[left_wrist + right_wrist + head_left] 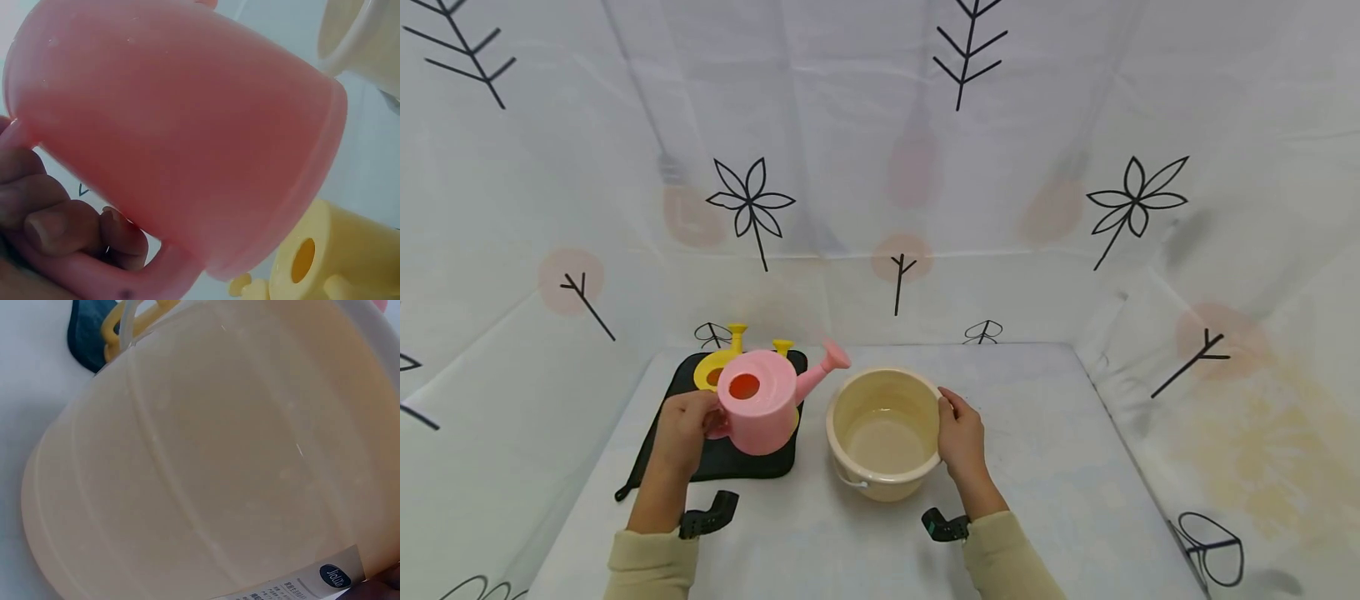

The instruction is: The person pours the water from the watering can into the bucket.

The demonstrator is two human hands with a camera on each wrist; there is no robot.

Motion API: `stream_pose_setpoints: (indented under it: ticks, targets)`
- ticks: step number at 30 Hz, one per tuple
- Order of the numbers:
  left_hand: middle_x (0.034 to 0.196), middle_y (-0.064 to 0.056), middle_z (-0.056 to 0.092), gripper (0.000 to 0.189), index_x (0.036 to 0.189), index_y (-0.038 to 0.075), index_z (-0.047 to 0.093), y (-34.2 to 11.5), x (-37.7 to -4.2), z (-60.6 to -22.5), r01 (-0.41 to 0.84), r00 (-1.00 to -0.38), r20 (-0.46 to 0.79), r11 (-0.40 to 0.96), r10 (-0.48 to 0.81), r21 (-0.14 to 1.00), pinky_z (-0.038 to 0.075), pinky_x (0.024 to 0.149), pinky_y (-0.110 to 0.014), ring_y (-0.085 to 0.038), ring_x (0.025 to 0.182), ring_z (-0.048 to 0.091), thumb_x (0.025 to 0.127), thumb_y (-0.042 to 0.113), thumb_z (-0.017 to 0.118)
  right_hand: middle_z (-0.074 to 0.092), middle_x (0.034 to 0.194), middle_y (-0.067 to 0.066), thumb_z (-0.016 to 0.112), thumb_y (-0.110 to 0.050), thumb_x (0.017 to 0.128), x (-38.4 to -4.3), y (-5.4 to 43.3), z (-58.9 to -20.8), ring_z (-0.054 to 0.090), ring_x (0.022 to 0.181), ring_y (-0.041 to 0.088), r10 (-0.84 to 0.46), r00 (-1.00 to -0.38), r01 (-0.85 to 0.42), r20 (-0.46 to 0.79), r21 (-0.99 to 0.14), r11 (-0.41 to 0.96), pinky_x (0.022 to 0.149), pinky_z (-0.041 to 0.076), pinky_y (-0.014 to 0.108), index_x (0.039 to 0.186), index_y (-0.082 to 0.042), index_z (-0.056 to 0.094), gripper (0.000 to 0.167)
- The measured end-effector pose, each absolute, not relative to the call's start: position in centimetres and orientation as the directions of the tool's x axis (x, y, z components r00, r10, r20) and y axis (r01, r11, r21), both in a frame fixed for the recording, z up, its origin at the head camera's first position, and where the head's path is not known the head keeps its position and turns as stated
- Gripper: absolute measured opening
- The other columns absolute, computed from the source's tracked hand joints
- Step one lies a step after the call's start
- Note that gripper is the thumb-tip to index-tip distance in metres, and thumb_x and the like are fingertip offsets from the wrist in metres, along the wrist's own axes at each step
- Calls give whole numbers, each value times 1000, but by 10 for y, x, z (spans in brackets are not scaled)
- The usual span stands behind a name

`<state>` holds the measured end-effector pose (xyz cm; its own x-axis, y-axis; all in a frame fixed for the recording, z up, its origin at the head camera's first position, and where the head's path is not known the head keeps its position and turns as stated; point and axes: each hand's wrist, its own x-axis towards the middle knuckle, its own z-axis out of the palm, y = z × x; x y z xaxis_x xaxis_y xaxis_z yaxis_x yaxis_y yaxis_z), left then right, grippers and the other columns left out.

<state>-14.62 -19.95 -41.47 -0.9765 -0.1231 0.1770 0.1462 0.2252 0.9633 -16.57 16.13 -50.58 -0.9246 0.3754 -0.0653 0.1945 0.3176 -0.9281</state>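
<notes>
My left hand (683,429) grips the handle of a pink watering can (760,429), fingers curled through it in the left wrist view. The can is raised over a black mat, its spout pointing right toward a cream bucket (880,492). At the bucket's right side, my right hand (962,437) holds the rim, thumb near the edge. In the right wrist view the bucket wall (206,456) fills most of the picture, with a printed label (312,581) low down; only a bit of the hand shows. Whether the bucket touches the table is hard to tell.
Behind the pink can, a yellow watering can (706,367) and a second yellow spout (783,345) show above the black mat (745,468). All this is on a white-covered table (1037,500). Patterned white cloth (850,167) hangs around the back and sides.
</notes>
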Motion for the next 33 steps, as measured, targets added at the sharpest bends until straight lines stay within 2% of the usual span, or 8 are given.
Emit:
stream_pose_setpoints:
  ticks: [2,13,18,25,33]
  targets:
    - [61,-2,62,37,64,-3,63,-199,-146,-414,147,-980,174,233,-100,961,56,63,-26,-16,60,61,93,12,46,64,111,16,42,-31,102,-165,161,-505,61,89,25,376,-924,193,-63,-928,319,67,50,26,135,-16,57,39]
    - [58,-12,54,39,55,-2,52,-191,-146,-412,144,-989,147,237,5,961,56,62,-26,-18,61,55,92,9,47,65,112,15,42,-31,102,-165,161,-505,61,90,24,380,-923,191,-63,-931,310,68,50,26,134,-16,57,39]
    - [58,-12,55,37,58,-6,51,-190,-146,-411,127,-992,121,254,41,959,55,61,-26,-18,61,55,91,10,48,64,117,15,42,-32,102,-165,161,-506,61,93,25,376,-924,190,-63,-931,311,71,51,28,135,-16,56,39]
    - [58,-19,47,37,59,-9,49,-187,-150,-410,146,-987,119,301,105,943,54,59,-27,-19,63,52,90,11,50,64,116,14,42,-32,102,-165,162,-506,61,92,24,373,-926,189,-65,-933,305,69,50,26,135,-16,56,39]
    - [60,-17,49,36,62,-7,52,-183,-153,-407,93,-988,40,373,147,923,52,61,-28,-20,68,52,90,15,53,64,113,15,42,-31,102,-165,163,-507,60,91,24,370,-927,183,-61,-935,303,69,50,26,135,-16,57,39]
